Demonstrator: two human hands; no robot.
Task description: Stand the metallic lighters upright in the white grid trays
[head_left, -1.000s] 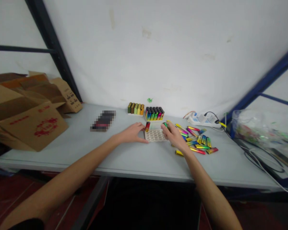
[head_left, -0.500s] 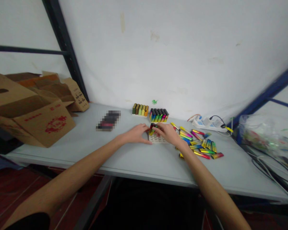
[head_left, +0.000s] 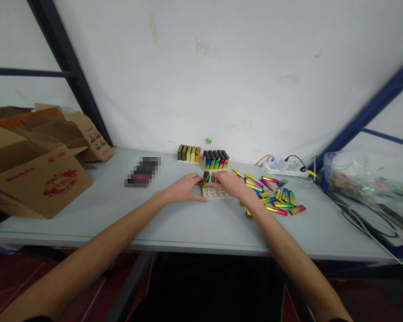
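Seen from within the room, a pale tray (head_left: 215,193), its upper face a regular grid of rounded hollows, lies flat on the smooth, matt grey surface (head_left: 174,223), its near edge running left to right, roughly parallel with the front edge of the surface. At the tray's left end stands a lighter (head_left: 206,179), a slender, glossy body of green tint under a dark cap; its long axis is close to vertical and the capped end points up. The left hand (head_left: 184,188) is spread, thumb and fingers well apart about the tray's left end. The right hand (head_left: 229,183) reaches over the tray with bent fingers just beside the lighter; whether they grip it cannot be told. To the right lie loose lighters (head_left: 285,195), slim and metallic in yellow, red, green and blue, flat on their sides, their long axes in mixed directions. Behind the tray, two upright sets are ranked in rows: dark-capped lighters (head_left: 216,161) with rainbow sheen, and, to their left, yellow-topped lighters (head_left: 188,154) with green to orange bodies. Further out are a creased brown cardboard box (head_left: 47,174) with red print, a smooth white power strip (head_left: 285,168) and crumpled, translucent plastic (head_left: 352,174).
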